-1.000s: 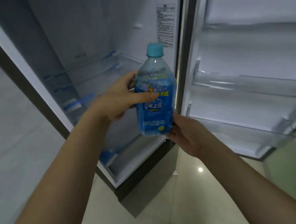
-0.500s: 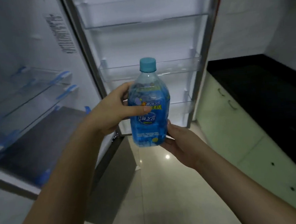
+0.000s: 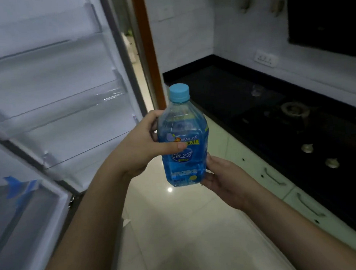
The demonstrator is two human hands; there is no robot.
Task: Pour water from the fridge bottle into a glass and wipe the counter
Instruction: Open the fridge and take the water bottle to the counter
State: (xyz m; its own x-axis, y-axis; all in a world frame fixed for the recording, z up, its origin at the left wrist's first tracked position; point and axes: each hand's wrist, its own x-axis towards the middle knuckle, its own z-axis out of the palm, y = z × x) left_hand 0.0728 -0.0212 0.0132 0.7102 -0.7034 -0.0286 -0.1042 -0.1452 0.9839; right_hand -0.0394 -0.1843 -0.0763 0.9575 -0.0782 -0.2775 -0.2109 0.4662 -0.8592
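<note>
Bottle (image 3: pixel 183 143) upright, capped, in mid-air beside open fridge door (image 3: pixel 66 95). Left hand (image 3: pixel 140 149) fingers wrapped round label; right hand (image 3: pixel 223 180) cupping base. Best kept level toward dark worktop (image 3: pixel 243 93), faint glass (image 3: pixel 256 90) there; cap off only once set down.

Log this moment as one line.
bottle capped, upright | left hand grips side | right hand supports base | fridge door open
</note>
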